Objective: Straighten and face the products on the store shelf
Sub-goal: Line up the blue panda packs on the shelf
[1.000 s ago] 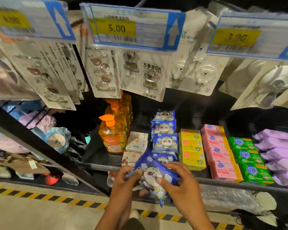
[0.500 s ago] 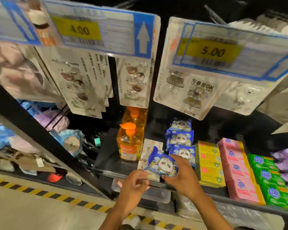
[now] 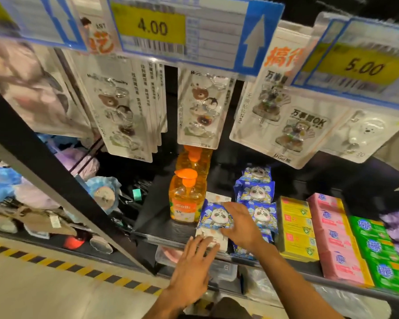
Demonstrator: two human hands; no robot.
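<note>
Head view: the right hand (image 3: 240, 226) lies flat, fingers spread, on a blue panda packet (image 3: 213, 217). The packet sits askew on top of the white sachets (image 3: 213, 241) at the front of the shelf (image 3: 157, 222), just beside the orange pump bottle (image 3: 186, 201) and left of the row of panda packets (image 3: 255, 192) where it seems to belong. The left hand (image 3: 194, 268) is open too. Its straight fingers touch the front white sachet right at the shelf lip, and nothing is pinched by either hand.

The main risk is probably the loose packet. It rests on slick sachets with only a flat palm on it, so a sideways push towards its row could make it skate forward and drop over the lip to the floor. The front sachet looks to be at the very edge, and if the left fingers drag rather than press, it may go the same way. A push to the left could knock the pump bottle, which stands upright and close. Moving the packet right without lifting it could ruffle the front panda packet, and perhaps nudge the yellow boxes (image 3: 295, 226) beyond. The hanging hook cards (image 3: 203, 109) dangle low over the shelf, so a raised wrist might set them swinging.
</note>
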